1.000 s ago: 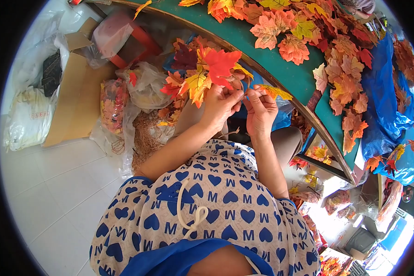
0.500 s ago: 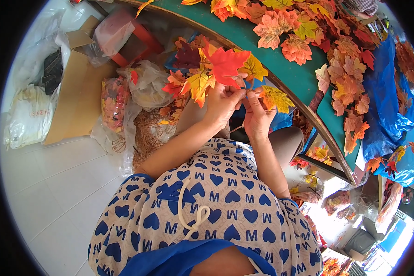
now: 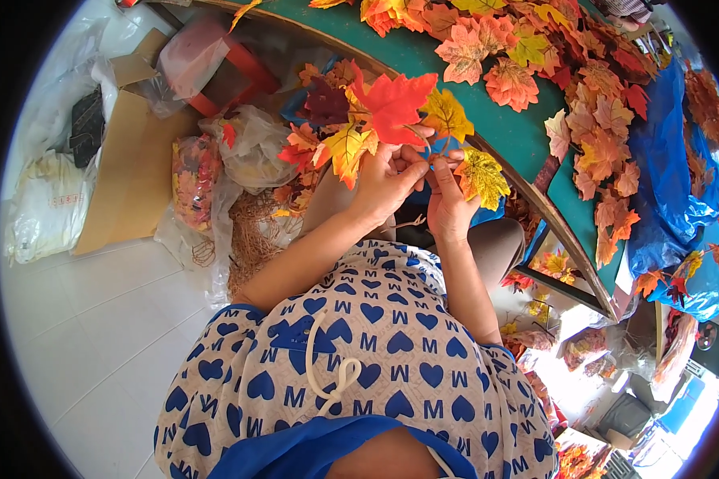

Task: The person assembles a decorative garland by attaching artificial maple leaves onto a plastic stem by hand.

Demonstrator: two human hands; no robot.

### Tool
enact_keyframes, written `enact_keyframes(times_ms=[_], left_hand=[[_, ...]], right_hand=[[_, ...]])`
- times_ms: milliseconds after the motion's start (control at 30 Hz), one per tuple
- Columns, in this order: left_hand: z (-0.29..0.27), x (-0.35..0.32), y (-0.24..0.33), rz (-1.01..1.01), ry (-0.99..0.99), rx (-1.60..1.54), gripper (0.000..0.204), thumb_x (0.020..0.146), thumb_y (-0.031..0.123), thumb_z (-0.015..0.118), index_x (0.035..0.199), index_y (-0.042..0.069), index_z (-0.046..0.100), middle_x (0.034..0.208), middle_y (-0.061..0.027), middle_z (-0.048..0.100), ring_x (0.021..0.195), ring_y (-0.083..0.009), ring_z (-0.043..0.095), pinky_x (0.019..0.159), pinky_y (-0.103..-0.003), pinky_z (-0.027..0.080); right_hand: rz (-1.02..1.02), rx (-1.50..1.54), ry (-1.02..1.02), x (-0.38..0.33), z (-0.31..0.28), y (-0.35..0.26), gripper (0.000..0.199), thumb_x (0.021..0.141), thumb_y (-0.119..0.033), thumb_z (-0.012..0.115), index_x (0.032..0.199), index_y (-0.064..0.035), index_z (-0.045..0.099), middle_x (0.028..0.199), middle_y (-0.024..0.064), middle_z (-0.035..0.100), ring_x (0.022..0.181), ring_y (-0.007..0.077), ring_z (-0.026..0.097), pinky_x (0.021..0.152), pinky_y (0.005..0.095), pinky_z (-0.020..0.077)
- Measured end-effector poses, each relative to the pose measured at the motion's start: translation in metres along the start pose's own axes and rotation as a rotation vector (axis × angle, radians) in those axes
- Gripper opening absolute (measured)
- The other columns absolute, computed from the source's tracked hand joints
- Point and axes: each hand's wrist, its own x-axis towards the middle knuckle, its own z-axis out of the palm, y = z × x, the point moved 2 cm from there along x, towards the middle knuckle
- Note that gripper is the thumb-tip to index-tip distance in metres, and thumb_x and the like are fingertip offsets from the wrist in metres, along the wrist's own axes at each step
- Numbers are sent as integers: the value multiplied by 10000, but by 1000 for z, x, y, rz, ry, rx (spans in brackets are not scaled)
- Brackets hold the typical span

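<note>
Both of my hands are together in front of my lap, close to the near edge of the green table. My left hand is closed round the stem of an artificial maple leaf garland, with a red leaf and an orange-yellow leaf spreading over its fingers. My right hand pinches a thin stem at almost the same spot. A yellow leaf sticks out beside its fingers, and another yellow leaf stands above. The fingertips nearly meet and partly hide the join of the stems.
Loose orange and red leaves lie heaped on the table, beside blue plastic sheeting. To the left are a cardboard box, a clear bag of leaves and brown netting. White floor tiles extend at lower left.
The yellow leaf by my right hand has turned and now hangs lower and more upright. The upper yellow leaf has shifted a little to the right. Both hands keep their grip.
</note>
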Motion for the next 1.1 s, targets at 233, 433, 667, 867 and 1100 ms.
enact_keyframes(times_ms=[233, 433, 667, 867, 1100], left_hand=[[0, 0, -4, 23, -27, 33, 410, 811, -88, 575, 1189, 50, 498, 790, -15, 537, 584, -62, 508, 510, -174, 405], [2, -3, -4, 54, 48, -38, 212, 836, -21, 613, 1021, 20, 518, 814, -29, 575, 602, -71, 532, 482, -164, 398], [-4, -4, -11, -56, 103, -63, 396, 808, -70, 605, 1175, 24, 490, 818, -37, 564, 608, -75, 520, 536, -188, 429], [-4, -5, -13, -12, 117, -44, 411, 802, -79, 602, 1183, 34, 495, 809, -34, 564, 594, -72, 516, 525, -188, 425], [0, -5, -2, 55, 70, -14, 384, 799, -95, 586, 1157, 17, 504, 873, -30, 573, 617, -51, 510, 534, -176, 427]], right_hand=[[-79, 157, -106, 1, -6, 2, 68, 881, -12, 569, 945, -33, 582, 923, 66, 620, 863, 165, 606, 675, 304, 527], [15, 163, -16, 2, -11, 7, 37, 852, 0, 611, 874, -27, 622, 944, 63, 636, 853, 152, 623, 734, 296, 550], [34, 186, 54, 1, -6, 5, 142, 825, 29, 628, 953, -21, 590, 898, 53, 629, 813, 149, 623, 703, 278, 544], [-11, 142, 47, -4, 5, -1, 164, 816, 40, 637, 950, -38, 585, 849, 28, 619, 778, 124, 619, 689, 239, 515], [2, 100, -49, -6, 5, 2, 126, 849, 13, 602, 953, -38, 552, 926, 41, 597, 836, 127, 588, 733, 250, 485]])
